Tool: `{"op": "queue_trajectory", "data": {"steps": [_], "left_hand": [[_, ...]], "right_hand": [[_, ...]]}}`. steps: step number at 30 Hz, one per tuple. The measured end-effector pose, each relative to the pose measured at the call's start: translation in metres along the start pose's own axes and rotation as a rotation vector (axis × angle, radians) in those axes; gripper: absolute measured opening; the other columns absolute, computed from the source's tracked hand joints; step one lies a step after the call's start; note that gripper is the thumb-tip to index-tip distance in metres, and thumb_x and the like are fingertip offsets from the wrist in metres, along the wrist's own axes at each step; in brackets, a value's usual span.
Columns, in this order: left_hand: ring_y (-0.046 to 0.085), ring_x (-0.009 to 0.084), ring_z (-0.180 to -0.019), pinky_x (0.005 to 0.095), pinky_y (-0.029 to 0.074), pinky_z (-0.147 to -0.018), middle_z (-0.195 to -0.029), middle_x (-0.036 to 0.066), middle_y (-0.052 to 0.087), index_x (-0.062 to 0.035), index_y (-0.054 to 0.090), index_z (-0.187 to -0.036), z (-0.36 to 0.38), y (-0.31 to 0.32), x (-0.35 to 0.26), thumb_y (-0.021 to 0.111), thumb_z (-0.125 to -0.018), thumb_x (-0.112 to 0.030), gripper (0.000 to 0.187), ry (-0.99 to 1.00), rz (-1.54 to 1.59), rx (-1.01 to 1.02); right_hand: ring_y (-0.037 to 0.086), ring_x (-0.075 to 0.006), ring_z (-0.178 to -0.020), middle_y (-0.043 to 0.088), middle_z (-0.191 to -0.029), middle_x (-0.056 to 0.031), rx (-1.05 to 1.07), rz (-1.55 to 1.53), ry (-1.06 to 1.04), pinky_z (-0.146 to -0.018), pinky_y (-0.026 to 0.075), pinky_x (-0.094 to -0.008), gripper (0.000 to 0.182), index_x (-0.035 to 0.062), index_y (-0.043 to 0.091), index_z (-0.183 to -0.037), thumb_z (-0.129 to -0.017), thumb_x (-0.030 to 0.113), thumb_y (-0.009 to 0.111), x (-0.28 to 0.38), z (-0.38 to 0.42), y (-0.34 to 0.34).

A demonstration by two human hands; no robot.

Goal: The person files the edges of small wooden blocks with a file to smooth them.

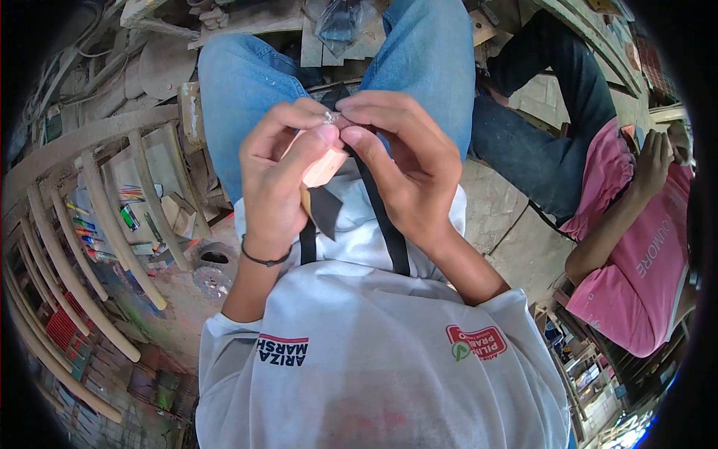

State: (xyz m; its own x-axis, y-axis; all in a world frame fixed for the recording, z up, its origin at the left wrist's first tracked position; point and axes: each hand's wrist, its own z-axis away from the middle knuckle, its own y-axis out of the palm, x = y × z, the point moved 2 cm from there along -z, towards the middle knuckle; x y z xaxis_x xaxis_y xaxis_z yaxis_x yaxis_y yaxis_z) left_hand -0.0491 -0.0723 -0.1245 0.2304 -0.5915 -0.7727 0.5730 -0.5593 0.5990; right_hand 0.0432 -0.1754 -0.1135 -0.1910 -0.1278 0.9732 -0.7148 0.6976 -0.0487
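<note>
My left hand [278, 168] is closed round a small pale wooden piece [323, 168], held over my lap. A small whitish, shiny bit [328, 117] shows at the fingertips, too small to name. Against the left palm, below the wood, hangs a bent piece that looks like sandpaper [324, 212], dark on one face and tan on the other. My right hand [411, 161] meets the left one, thumb and fingers pinched beside the shiny bit. What exactly the right fingertips grip is partly hidden.
Curved wooden slats [112, 217] stand at the left, with pens [82, 224] behind them. A person in a pink shirt [636, 277] sits at the right, legs near my knee. A clear plastic bag [340, 26] lies on boards ahead.
</note>
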Motion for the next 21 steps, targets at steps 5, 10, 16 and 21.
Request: {"op": "queue_trajectory", "data": {"steps": [5,10,16,21], "left_hand": [[0.057,0.0104,-0.078,0.0224,0.047,-0.067,-0.088,0.007,0.059,0.0021,0.059,-0.088,0.004,0.003,0.004,0.06,-0.083,0.0,0.006,-0.027,0.019,-0.105],[0.056,0.0093,-0.077,0.0214,0.045,-0.066,-0.089,0.007,0.06,0.0034,0.061,-0.086,0.005,0.001,0.0,0.06,-0.084,-0.002,0.005,0.011,-0.221,-0.083],[0.056,0.008,-0.074,0.0201,0.044,-0.066,-0.085,0.005,0.06,0.0025,0.062,-0.085,-0.001,-0.004,-0.015,0.06,-0.085,-0.002,0.005,0.066,-0.435,-0.037],[0.057,0.0059,-0.076,0.0175,0.042,-0.063,-0.081,0.003,0.059,0.0019,0.06,-0.087,-0.007,0.005,-0.011,0.062,-0.084,-0.002,0.006,0.005,-0.533,0.006]], "right_hand": [[0.064,-0.0271,-0.087,0.067,-0.095,-0.0148,-0.08,0.091,-0.008,-0.077,0.05,-0.0323,0.018,-0.0039,0.064,-0.094,-0.076,-0.004,0.064,-0.005,0.002,0.003],[0.065,-0.0249,-0.075,0.068,-0.086,-0.0131,-0.083,0.179,0.005,-0.068,0.051,-0.0302,0.016,-0.0032,0.065,-0.094,-0.079,-0.002,0.062,-0.004,-0.002,-0.002],[0.062,-0.0234,-0.067,0.065,-0.078,-0.0148,-0.085,0.109,0.128,-0.061,0.049,-0.0318,0.011,-0.0051,0.063,-0.091,-0.081,-0.004,0.059,-0.004,0.0,0.001],[0.062,-0.0223,-0.065,0.063,-0.077,-0.0145,-0.071,0.145,0.083,-0.06,0.049,-0.0302,0.01,-0.0055,0.063,-0.091,-0.082,-0.004,0.058,-0.006,-0.001,0.002]]}}
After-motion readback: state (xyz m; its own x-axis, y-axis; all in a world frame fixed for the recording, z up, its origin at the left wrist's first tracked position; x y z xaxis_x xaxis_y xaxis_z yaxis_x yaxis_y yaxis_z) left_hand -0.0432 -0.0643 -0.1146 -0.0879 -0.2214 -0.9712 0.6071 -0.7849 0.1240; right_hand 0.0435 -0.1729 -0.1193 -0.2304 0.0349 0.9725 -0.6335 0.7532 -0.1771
